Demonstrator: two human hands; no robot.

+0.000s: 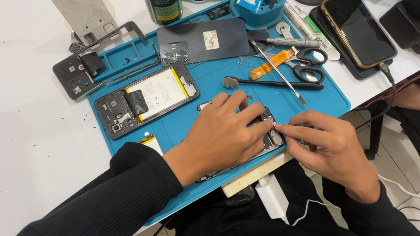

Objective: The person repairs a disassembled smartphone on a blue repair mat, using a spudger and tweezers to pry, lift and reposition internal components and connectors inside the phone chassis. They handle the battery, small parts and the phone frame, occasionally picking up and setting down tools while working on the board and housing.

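Phone (271,137), opened, lies under the left hand (224,135), fingers spread flat on it. Right hand (324,142) pinches its edge. A brush (271,83) and scissors (308,64) lie just beyond on the blue mat (178,125).

Blue work mat (323,98): matt, rubbery look. White worktop (14,108): smooth, faint sheen. Phone (359,29) at the worktop's right edge: glossy glass, gold metallic rim. Tweezers (278,71): bright metal. Sleeve (86,219) at the near edge: black ribbed knit cloth. Back cover (204,41): dark, satin.
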